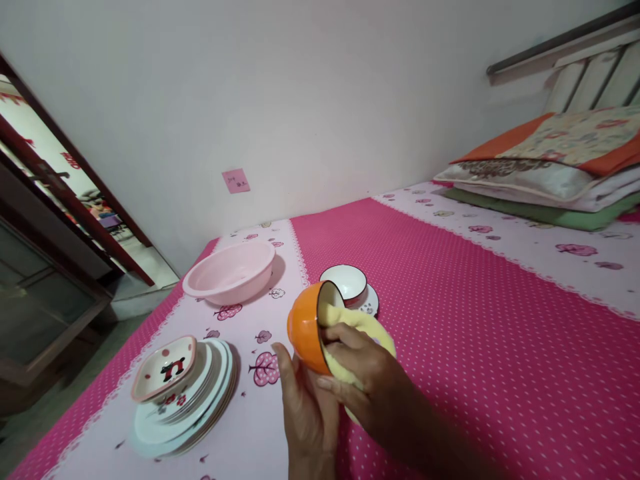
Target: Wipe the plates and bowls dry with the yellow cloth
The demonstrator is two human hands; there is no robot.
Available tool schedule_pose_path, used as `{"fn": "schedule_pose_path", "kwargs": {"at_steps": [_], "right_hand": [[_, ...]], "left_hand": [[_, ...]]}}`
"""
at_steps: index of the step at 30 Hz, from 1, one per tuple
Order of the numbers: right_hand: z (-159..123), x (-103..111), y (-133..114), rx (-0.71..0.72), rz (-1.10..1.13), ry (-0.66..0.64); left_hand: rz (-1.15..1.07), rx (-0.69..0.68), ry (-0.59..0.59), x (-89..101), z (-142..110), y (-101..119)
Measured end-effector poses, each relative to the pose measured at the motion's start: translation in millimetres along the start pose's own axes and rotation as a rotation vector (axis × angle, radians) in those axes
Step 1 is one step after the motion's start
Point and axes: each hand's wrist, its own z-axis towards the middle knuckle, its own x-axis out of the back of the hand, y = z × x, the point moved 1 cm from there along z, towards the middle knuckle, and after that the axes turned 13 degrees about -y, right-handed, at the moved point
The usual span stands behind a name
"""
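An orange bowl (306, 325) with a white inside and dark rim is tilted on its side, its mouth facing right. My right hand (367, 370) is closed on a yellow cloth (363, 327), with its fingers inside the bowl and its thumb near the lower rim. Just under the bowl is my left hand (310, 417), palm up, its thumb stretched out and away from the bowl. The other left fingers are partly hidden, so whether they touch the bowl is unclear. Behind the orange bowl, a white bowl (345, 280) rests on a small patterned plate (371, 301).
At the left, a square-shaped dish (167, 370) tops a stack of plates (200, 417). A pink basin (230, 273) stands near the wall. All rest on a pink dotted bedspread (475, 333). Folded bedding (550, 173) lies at the right; a doorway opens at far left.
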Motion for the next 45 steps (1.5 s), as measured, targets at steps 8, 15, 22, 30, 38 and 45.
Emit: {"fn": "schedule_pose_path", "kwargs": {"at_steps": [8,15,22,30,38,45], "right_hand": [[-3.2,-10.6,-6.7,-0.037,0.078,-0.095],[-2.0,-14.6,11.1,-0.020,-0.020,-0.120],[1.7,7.0,-5.6,-0.122,0.762,-0.046],[-1.7,-19.5,4.8,0.015,-0.019,-0.147],[-1.8,-7.0,1.6,-0.086,0.237,0.007],[-7.6,-20.3,-3.0,0.024,-0.051,-0.163]], "left_hand": [[-0.039,-0.003,-0.100,15.8,2.4,5.7],[0.003,-0.039,-0.037,-2.8,3.0,16.0],[0.120,-0.062,-0.014,7.3,-2.0,-6.2],[0.015,-0.015,0.098,-7.1,0.7,18.0],[0.098,0.042,-0.001,-2.7,-3.1,-3.6],[-0.013,0.115,0.099,-8.8,1.1,10.4]]}}
